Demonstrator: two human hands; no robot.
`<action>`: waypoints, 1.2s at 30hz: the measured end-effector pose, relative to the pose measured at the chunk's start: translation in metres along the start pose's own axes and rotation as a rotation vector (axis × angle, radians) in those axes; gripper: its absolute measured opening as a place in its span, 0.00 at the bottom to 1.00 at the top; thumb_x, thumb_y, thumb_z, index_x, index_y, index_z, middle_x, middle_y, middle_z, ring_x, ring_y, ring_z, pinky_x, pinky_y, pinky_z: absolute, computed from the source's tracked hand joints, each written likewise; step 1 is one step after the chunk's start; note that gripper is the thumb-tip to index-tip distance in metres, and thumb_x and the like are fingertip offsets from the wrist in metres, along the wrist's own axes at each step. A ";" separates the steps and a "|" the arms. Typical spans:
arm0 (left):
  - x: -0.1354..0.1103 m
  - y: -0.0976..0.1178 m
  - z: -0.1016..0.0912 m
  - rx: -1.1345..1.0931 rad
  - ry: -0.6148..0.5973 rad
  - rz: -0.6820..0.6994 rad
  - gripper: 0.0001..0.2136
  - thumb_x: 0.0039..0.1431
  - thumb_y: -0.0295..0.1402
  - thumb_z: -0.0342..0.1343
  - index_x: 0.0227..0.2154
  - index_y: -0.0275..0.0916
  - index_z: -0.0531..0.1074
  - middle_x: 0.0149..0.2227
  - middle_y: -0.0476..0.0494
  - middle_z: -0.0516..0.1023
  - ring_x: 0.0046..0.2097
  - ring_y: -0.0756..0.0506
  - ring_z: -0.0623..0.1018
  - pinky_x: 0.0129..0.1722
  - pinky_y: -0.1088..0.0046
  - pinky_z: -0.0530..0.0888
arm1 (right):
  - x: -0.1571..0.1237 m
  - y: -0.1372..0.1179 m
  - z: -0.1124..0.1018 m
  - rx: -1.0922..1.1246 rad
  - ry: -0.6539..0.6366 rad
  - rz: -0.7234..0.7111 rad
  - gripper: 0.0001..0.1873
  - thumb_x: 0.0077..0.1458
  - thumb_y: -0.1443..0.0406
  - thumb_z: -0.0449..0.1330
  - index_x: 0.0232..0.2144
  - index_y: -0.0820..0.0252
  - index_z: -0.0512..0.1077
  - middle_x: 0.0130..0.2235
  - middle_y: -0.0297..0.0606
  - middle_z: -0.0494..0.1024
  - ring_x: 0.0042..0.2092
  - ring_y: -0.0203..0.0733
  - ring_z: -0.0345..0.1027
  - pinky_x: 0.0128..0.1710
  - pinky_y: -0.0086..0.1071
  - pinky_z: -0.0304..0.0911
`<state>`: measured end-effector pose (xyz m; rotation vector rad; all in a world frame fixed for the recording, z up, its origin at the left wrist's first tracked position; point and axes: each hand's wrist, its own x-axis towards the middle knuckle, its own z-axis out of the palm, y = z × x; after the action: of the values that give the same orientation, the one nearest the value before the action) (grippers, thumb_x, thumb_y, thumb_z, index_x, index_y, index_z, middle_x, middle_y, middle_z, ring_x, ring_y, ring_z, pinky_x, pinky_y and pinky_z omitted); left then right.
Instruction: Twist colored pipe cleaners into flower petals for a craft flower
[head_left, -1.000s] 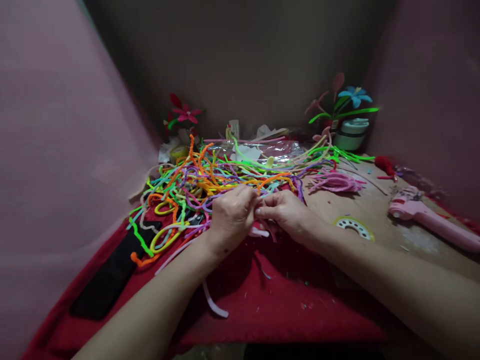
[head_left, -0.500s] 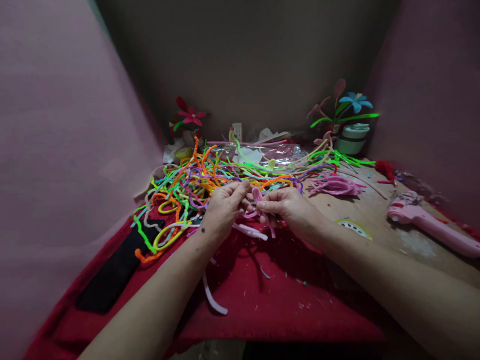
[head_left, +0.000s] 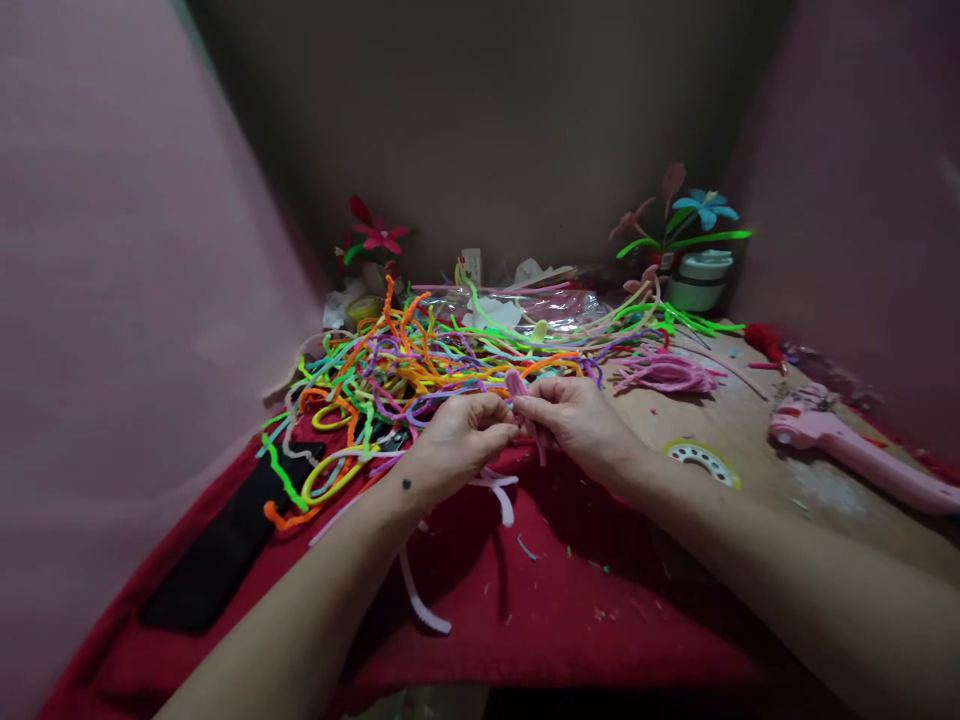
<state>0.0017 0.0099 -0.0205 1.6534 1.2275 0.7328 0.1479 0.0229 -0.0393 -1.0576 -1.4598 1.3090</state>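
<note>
My right hand (head_left: pixel 574 415) pinches a pink pipe cleaner (head_left: pixel 516 384) bent into a loop, its tail hanging below the fingers. Close against it, my left hand (head_left: pixel 472 430) has thumb and forefinger pressed together at the same pink piece; the exact spot it grips is hidden. Pale pink pipe cleaner strips (head_left: pixel 504 498) hang under my left hand. A tangled heap of bright pipe cleaners (head_left: pixel 420 350) lies just beyond both hands. Right of the heap is a bundle of pink pipe cleaners (head_left: pixel 667 372).
A black phone-like slab (head_left: pixel 217 560) lies at left on the red cloth (head_left: pixel 585 620). On the right are a yellow-rimmed disc with holes (head_left: pixel 705 460) and a pink handled tool (head_left: pixel 862 445). Behind stand pipe cleaner flowers (head_left: pixel 705 208) and a pale lidded pot (head_left: pixel 701 280).
My left hand has come down and right, its fingers now pressed in beside my right hand. The pale strips beneath have swung lower. My right hand still pinches the pink loop.
</note>
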 end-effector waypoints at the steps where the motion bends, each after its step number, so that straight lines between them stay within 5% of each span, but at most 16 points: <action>1: 0.000 -0.001 -0.001 0.019 -0.019 0.020 0.05 0.48 0.29 0.53 0.20 0.35 0.66 0.18 0.55 0.61 0.20 0.56 0.59 0.19 0.80 0.57 | 0.000 0.001 0.000 -0.029 0.012 -0.016 0.14 0.47 0.62 0.59 0.16 0.62 0.63 0.16 0.28 0.63 0.17 0.28 0.52 0.17 0.25 0.47; 10: -0.002 -0.001 -0.012 0.111 -0.181 0.099 0.07 0.48 0.26 0.47 0.25 0.34 0.71 0.24 0.51 0.66 0.25 0.54 0.63 0.23 0.81 0.61 | 0.001 0.010 0.003 -0.234 -0.024 -0.084 0.15 0.50 0.65 0.55 0.15 0.60 0.62 0.14 0.29 0.62 0.17 0.29 0.52 0.18 0.26 0.45; 17: -0.002 0.001 -0.010 0.031 -0.166 0.075 0.05 0.46 0.26 0.49 0.23 0.35 0.71 0.23 0.51 0.66 0.24 0.54 0.63 0.22 0.82 0.60 | 0.004 0.011 0.002 -0.250 0.019 -0.110 0.14 0.50 0.66 0.55 0.14 0.61 0.64 0.16 0.30 0.65 0.18 0.29 0.55 0.18 0.25 0.49; 28: 0.000 -0.005 -0.026 -0.171 0.122 0.001 0.14 0.52 0.43 0.56 0.24 0.34 0.70 0.17 0.54 0.60 0.17 0.57 0.58 0.16 0.81 0.53 | 0.006 0.002 -0.006 0.217 -0.072 0.087 0.15 0.47 0.60 0.61 0.17 0.63 0.64 0.16 0.32 0.69 0.13 0.26 0.52 0.13 0.24 0.46; 36: 0.001 -0.006 -0.001 -0.433 0.005 -0.071 0.13 0.47 0.40 0.61 0.30 0.34 0.74 0.25 0.48 0.74 0.21 0.55 0.67 0.20 0.80 0.63 | 0.014 0.008 -0.007 0.615 -0.044 0.182 0.08 0.43 0.67 0.63 0.21 0.64 0.67 0.19 0.32 0.71 0.18 0.28 0.60 0.15 0.22 0.53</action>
<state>-0.0014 0.0114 -0.0257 1.2473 1.0367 0.8866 0.1517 0.0388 -0.0455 -0.7585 -0.8993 1.7675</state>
